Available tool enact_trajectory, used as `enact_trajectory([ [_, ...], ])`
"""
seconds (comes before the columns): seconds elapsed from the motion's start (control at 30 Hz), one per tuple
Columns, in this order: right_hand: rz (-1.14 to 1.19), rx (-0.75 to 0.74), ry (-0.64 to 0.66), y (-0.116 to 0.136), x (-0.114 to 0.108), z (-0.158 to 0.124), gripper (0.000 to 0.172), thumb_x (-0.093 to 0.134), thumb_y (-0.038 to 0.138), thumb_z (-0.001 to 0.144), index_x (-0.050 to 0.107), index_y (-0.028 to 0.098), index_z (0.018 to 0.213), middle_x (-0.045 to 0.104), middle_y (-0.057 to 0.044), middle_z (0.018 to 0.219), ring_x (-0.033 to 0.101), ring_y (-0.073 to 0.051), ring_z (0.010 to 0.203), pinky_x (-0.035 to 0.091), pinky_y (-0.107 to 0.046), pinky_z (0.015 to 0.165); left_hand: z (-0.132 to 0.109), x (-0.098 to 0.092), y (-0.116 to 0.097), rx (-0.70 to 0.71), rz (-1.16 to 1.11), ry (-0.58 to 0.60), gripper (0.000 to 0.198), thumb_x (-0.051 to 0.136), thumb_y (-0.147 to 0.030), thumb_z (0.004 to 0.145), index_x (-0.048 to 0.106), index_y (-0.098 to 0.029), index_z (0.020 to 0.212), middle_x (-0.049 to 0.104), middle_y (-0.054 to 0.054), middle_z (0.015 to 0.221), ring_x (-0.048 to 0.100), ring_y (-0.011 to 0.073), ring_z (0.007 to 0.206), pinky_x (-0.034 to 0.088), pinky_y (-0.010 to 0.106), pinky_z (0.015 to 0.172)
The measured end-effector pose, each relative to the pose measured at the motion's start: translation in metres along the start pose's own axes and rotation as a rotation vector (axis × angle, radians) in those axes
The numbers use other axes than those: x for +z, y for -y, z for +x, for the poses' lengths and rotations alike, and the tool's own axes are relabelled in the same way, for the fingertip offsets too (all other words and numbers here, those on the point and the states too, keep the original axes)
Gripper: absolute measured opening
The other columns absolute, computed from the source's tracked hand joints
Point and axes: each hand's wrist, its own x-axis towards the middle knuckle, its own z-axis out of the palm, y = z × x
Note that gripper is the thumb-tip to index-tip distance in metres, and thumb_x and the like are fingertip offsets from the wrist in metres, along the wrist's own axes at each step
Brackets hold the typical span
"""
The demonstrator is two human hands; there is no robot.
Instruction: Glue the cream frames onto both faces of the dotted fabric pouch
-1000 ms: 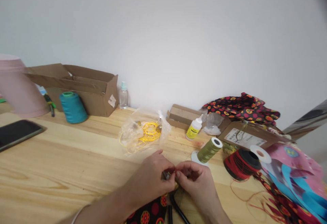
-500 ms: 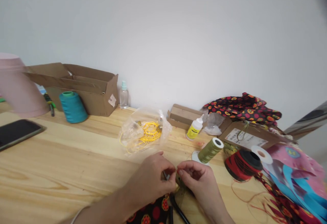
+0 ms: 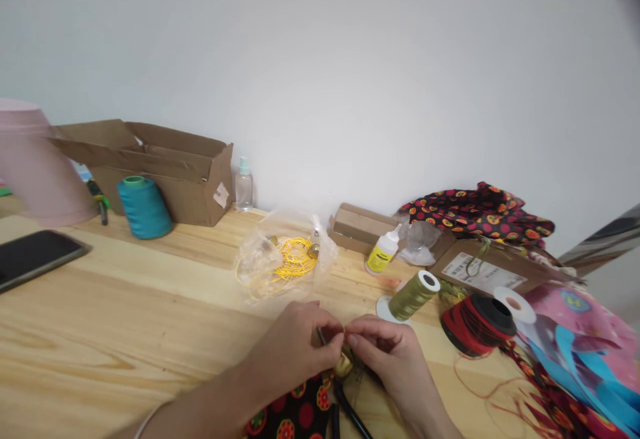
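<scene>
My left hand [image 3: 295, 345] and my right hand [image 3: 387, 352] meet fingertip to fingertip low in the middle of the wooden table [image 3: 125, 312]. Both are pinched closed around a small gold-coloured bead or bell [image 3: 344, 363] with a thin dark pin or wire sticking up by my left fingers. Just what each hand grips is too small to tell. Beneath the hands lies black cloth with red and orange dots [image 3: 293, 415] and a dark tool handle [image 3: 350, 412].
A clear bag of yellow wire [image 3: 283, 259] lies just behind the hands. An olive thread spool [image 3: 413, 294], glue bottle [image 3: 383, 252], red-black ribbon roll [image 3: 475, 322], cardboard boxes [image 3: 175, 172], teal thread cone [image 3: 144, 207], phone [image 3: 35, 259] and pink bucket [image 3: 35, 165] stand around.
The hands stay pinched together and have shifted slightly; the gold bead now shows below the fingertips. The view has tilted a little.
</scene>
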Motion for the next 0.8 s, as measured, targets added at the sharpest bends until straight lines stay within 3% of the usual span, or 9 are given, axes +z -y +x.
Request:
enact_trajectory([
  [0.27, -0.206, -0.133, 0.009, -0.003, -0.003, 0.000, 0.007, 0.066, 0.023, 0.068, 0.072, 0.022, 0.070, 0.065, -0.003, 0.067, 0.059, -0.012, 0.059, 0.045, -0.019, 0.052, 0.000, 0.000, -0.001, 0.000, -0.027, 0.010, 0.024, 0.047, -0.026, 0.073, 0.071, -0.020, 0.074, 0.069, -0.003, 0.066, 0.058, 0.0118, 0.061, 0.036, 0.031, 0.092],
  [0.4, -0.423, -0.340, 0.034, -0.003, -0.007, 0.000, 0.010, 0.061, 0.017, 0.073, 0.071, 0.020, 0.074, 0.066, -0.004, 0.069, 0.060, -0.013, 0.062, 0.047, -0.021, 0.056, 0.000, -0.002, 0.000, -0.002, -0.053, 0.028, 0.024, 0.048, -0.025, 0.073, 0.071, -0.020, 0.075, 0.070, -0.003, 0.069, 0.059, 0.0123, 0.063, 0.038, 0.029, 0.089],
  [0.6, -0.650, -0.626, 0.117, 0.000, -0.014, 0.001, 0.014, 0.056, 0.010, 0.077, 0.067, 0.018, 0.081, 0.065, -0.005, 0.071, 0.059, -0.013, 0.067, 0.047, -0.022, 0.060, -0.001, -0.003, 0.001, -0.040, -0.127, 0.087, 0.022, 0.049, -0.026, 0.074, 0.071, -0.020, 0.079, 0.069, -0.003, 0.072, 0.059, 0.0117, 0.065, 0.043, 0.021, 0.066],
  [0.8, -0.753, -0.710, 0.137, 0.003, -0.013, 0.000, 0.013, 0.054, 0.009, 0.079, 0.064, 0.017, 0.081, 0.064, -0.006, 0.072, 0.058, -0.013, 0.068, 0.046, -0.022, 0.060, -0.001, -0.003, 0.002, -0.034, -0.167, 0.100, 0.021, 0.050, -0.024, 0.074, 0.071, -0.021, 0.078, 0.069, -0.004, 0.070, 0.059, 0.0115, 0.068, 0.040, 0.023, 0.081],
])
